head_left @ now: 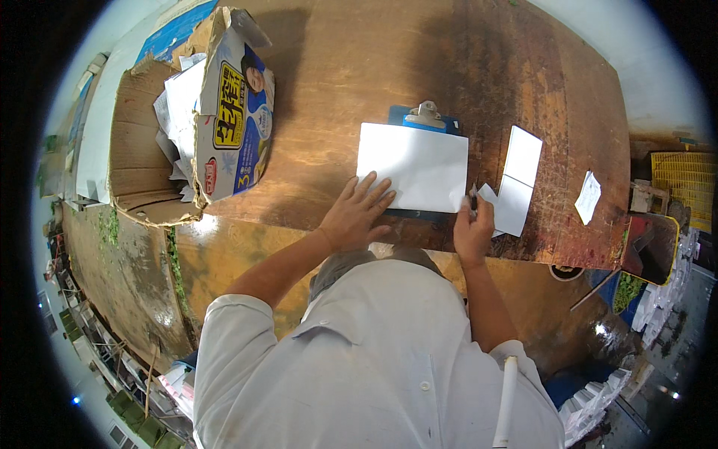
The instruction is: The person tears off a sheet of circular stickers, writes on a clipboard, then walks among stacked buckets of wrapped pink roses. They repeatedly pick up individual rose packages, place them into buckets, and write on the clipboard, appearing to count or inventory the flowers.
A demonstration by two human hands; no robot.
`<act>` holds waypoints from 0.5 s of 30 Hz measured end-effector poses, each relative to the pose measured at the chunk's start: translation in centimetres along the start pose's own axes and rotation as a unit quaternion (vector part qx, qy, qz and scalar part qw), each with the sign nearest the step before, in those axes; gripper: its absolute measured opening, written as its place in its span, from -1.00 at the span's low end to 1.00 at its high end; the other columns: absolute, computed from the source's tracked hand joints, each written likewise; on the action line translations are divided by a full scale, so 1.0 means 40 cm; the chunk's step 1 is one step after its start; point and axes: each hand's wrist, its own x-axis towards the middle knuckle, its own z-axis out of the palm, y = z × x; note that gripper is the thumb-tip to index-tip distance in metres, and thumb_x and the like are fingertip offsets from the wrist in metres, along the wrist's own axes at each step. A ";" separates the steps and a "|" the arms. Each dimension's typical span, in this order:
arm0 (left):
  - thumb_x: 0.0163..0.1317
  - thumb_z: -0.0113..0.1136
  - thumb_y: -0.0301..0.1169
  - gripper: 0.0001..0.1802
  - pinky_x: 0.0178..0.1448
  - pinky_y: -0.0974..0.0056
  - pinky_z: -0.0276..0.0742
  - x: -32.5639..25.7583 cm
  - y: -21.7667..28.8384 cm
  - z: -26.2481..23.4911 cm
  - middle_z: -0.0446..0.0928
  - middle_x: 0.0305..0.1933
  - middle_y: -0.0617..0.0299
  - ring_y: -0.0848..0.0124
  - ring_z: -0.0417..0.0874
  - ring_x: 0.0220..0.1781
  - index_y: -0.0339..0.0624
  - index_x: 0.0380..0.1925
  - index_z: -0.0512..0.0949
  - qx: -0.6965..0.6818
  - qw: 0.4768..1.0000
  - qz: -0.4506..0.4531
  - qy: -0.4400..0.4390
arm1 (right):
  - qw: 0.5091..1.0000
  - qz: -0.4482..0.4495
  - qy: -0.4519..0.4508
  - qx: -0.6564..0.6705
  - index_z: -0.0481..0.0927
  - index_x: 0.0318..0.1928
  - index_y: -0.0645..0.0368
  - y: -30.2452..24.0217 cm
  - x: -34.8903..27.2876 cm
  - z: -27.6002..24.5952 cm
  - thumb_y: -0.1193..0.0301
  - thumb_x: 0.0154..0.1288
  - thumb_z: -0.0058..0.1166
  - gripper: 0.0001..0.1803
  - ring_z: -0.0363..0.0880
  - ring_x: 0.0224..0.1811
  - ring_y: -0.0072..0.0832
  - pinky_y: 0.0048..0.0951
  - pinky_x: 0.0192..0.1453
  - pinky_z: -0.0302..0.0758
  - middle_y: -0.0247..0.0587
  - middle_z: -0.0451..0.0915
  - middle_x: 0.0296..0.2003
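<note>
A blank white sheet of paper (413, 166) lies on a blue clipboard (400, 116), whose metal clip stands at the far edge. My left hand (356, 213) rests with fingers spread on the sheet's near left corner. At the near right corner, my right hand (475, 228) is closed round a dark pen (473, 197), its tip pointing up and away. Just right of that hand are white paper slips (517, 168), laid end to end, and a small scrap of paper (488, 193) partly covered by the hand.
An open cardboard box (153, 194) full of loose papers stands on the wooden table (314, 90) at left. A crumpled paper (588, 197) lies near the right edge. Beyond that edge are a yellow plastic crate (682, 183) and a yellow-rimmed dark bin (658, 251).
</note>
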 end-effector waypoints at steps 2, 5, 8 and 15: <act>0.38 -0.08 0.14 -0.23 0.60 -0.14 -0.20 0.000 -0.003 0.000 0.07 0.57 0.10 0.01 -0.12 0.61 -0.12 0.43 0.22 0.008 1.000 0.001 -0.010 | 0.999 0.008 -0.010 0.038 0.57 -0.02 0.33 -0.051 -0.029 -0.022 0.47 0.29 0.12 -0.72 0.59 -0.17 -0.09 -0.20 -0.04 0.53 0.06 0.57 -0.11; 0.37 -0.09 0.16 -0.20 0.60 -0.14 -0.22 0.002 -0.010 0.000 0.03 0.58 0.11 0.02 -0.13 0.62 -0.10 0.46 0.18 0.007 0.999 -0.001 -0.035 | 0.961 -0.224 -0.163 0.009 0.44 0.25 0.33 -0.114 -0.076 0.008 0.62 0.11 0.05 -0.40 0.45 0.25 0.02 -0.12 0.33 0.40 0.12 0.47 0.20; 0.35 -0.05 0.17 -0.16 0.60 -0.15 -0.23 0.001 -0.018 0.002 0.01 0.59 0.12 0.02 -0.13 0.62 -0.08 0.48 0.15 0.044 0.997 0.014 -0.057 | 0.917 -0.309 -0.231 -0.099 0.41 0.30 0.33 -0.129 -0.104 0.092 0.65 0.09 0.01 -0.35 0.32 0.41 -0.08 -0.03 0.46 0.23 0.08 0.39 0.30; 0.33 -0.03 0.16 -0.15 0.60 -0.17 -0.29 -0.020 -0.021 0.014 -0.04 0.61 0.17 0.07 -0.16 0.63 -0.05 0.49 0.12 0.013 0.999 -0.014 -0.032 | 0.898 -0.269 -0.265 -0.227 0.30 0.36 0.34 -0.067 -0.134 0.108 0.54 0.18 -0.06 -0.34 0.09 0.52 -0.05 0.10 0.54 -0.02 0.08 0.20 0.43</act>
